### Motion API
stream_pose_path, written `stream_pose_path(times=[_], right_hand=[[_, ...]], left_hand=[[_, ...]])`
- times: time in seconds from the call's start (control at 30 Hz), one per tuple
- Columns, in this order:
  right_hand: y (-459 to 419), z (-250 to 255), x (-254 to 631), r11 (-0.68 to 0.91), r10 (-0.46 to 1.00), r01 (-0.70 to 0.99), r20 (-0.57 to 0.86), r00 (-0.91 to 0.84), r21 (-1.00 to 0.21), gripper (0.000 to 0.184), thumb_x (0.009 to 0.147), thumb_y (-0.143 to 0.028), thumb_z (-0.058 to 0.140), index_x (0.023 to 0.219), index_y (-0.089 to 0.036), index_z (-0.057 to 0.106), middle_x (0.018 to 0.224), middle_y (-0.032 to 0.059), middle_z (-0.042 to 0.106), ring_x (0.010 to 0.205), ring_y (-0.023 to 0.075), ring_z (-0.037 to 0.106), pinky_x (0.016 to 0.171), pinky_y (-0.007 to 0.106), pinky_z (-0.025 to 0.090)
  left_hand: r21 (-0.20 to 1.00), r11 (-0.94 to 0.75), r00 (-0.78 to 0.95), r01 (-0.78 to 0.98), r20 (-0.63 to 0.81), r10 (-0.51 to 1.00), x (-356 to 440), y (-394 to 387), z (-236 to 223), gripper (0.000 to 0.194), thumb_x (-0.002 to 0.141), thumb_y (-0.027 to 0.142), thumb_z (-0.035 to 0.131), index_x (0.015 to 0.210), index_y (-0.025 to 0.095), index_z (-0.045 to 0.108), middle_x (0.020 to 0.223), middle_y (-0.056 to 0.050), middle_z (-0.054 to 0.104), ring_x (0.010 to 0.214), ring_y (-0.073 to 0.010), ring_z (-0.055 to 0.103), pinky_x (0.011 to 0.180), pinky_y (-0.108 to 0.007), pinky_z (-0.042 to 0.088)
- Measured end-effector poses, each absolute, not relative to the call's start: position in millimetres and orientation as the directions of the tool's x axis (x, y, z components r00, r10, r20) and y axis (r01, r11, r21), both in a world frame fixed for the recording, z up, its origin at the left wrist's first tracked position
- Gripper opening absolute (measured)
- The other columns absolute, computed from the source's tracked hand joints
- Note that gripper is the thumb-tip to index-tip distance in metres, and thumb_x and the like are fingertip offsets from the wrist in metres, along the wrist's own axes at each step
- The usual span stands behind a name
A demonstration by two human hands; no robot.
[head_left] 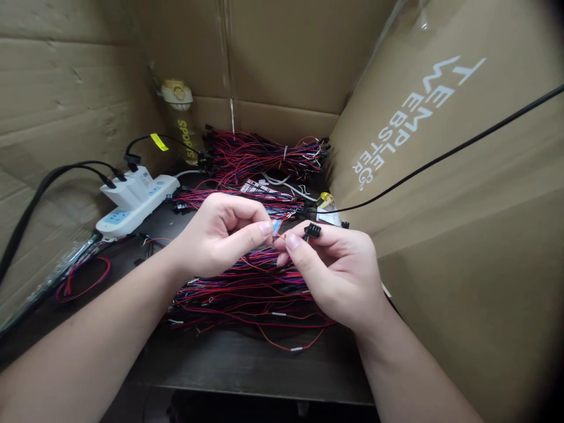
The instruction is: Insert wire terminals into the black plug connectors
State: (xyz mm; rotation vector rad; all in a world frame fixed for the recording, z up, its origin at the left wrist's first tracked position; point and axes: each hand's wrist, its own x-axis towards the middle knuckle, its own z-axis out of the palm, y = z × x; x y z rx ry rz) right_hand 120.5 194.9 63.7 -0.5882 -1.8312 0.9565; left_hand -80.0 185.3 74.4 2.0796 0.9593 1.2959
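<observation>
My left hand (227, 235) pinches a thin red wire (278, 235) between thumb and forefinger, just above the table. Close beside it, my right hand (337, 267) is closed, its thumb pressed against the forefinger near the wire's end. A small black plug connector (312, 230) with short coloured wires sticks up from the right hand's fingers. Whether the red wire joins that connector is hidden by the fingers. Beneath both hands lies a loose spread of red, blue and black wires (247, 294), some with white sleeves.
A tied wire bundle (259, 155) lies at the back, beside a clear bottle with a yellow lid (177, 94). A white power strip (136, 205) with plugs stands left. Cardboard walls (282, 53) enclose the table (247, 364). A black cable (440, 158) crosses the right side.
</observation>
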Motion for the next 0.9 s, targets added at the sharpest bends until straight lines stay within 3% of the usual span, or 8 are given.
stream_pose_path(times=[0.13, 0.3, 0.4, 0.53, 0.7, 0.9], right_hand=[[195.0, 63.9, 119.9, 0.61, 0.74, 0.047, 0.548, -0.39, -0.791, 0.021, 0.094, -0.018, 0.062, 0.076, -0.016, 0.072, 0.071, 0.0015, 0.073, 0.066, 0.0137, 0.066, 0.065, 0.027, 0.053], [197.5, 62.9, 117.0, 0.577, 0.78, 0.097, 0.513, -0.359, -0.811, 0.022, 0.092, -0.019, 0.061, 0.074, -0.016, 0.071, 0.067, 0.0011, 0.071, 0.062, 0.0143, 0.064, 0.061, 0.028, 0.051], [199.1, 63.0, 115.7, 0.551, 0.8, 0.101, 0.489, -0.348, -0.829, 0.022, 0.091, -0.018, 0.06, 0.072, -0.016, 0.072, 0.07, 0.0012, 0.073, 0.065, 0.0146, 0.066, 0.064, 0.028, 0.052], [200.1, 62.4, 115.8, 0.58, 0.786, 0.179, 0.488, -0.38, -0.794, 0.031, 0.093, -0.019, 0.058, 0.062, -0.017, 0.063, 0.066, 0.0011, 0.068, 0.066, 0.0153, 0.065, 0.064, 0.029, 0.05], [202.4, 59.3, 116.9, 0.721, 0.669, 0.229, 0.57, -0.477, -0.654, 0.036, 0.096, -0.015, 0.056, 0.06, -0.018, 0.053, 0.066, 0.0006, 0.063, 0.068, 0.0133, 0.059, 0.067, 0.029, 0.047], [200.3, 58.2, 116.3, 0.768, 0.598, 0.177, 0.59, -0.542, -0.616, 0.025, 0.096, -0.015, 0.056, 0.072, -0.017, 0.063, 0.073, 0.001, 0.064, 0.073, 0.0137, 0.057, 0.071, 0.029, 0.048]], left_hand=[[0.607, -0.699, 0.298, 0.378, 0.635, 0.713, -78.4, 182.1, 76.6, 0.021, 0.089, 0.015, 0.064, 0.069, 0.015, 0.07, 0.052, 0.001, 0.061, 0.042, -0.0082, 0.052, 0.038, -0.018, 0.038], [0.345, -0.8, 0.353, 0.49, 0.761, 0.544, -77.9, 179.0, 76.7, 0.015, 0.081, 0.008, 0.067, 0.07, 0.017, 0.068, 0.041, 0.009, 0.042, 0.033, -0.003, 0.033, 0.034, -0.018, 0.024], [0.166, -0.817, 0.392, 0.552, 0.813, 0.43, -77.6, 178.2, 76.1, 0.013, 0.08, 0.007, 0.068, 0.072, 0.018, 0.067, 0.044, 0.008, 0.046, 0.037, -0.0043, 0.037, 0.038, -0.022, 0.029], [0.038, -0.836, 0.509, 0.547, 0.778, 0.368, -77.5, 178.5, 74.7, 0.009, 0.086, 0.009, 0.067, 0.08, 0.015, 0.068, 0.051, 0.006, 0.053, 0.042, -0.005, 0.042, 0.042, -0.026, 0.031], [0.033, -0.849, 0.498, 0.527, 0.798, 0.339, -76.8, 180.4, 74.5, 0.009, 0.087, 0.012, 0.068, 0.078, 0.013, 0.069, 0.05, 0.007, 0.053, 0.04, -0.0031, 0.04, 0.041, -0.022, 0.03], [0.29, -0.735, 0.287, 0.613, 0.785, 0.549, -73.0, 178.9, 83.0, 0.019, 0.082, 0.01, 0.066, 0.063, 0.016, 0.067, 0.042, 0.009, 0.043, 0.035, -0.002, 0.031, 0.035, -0.017, 0.023]])
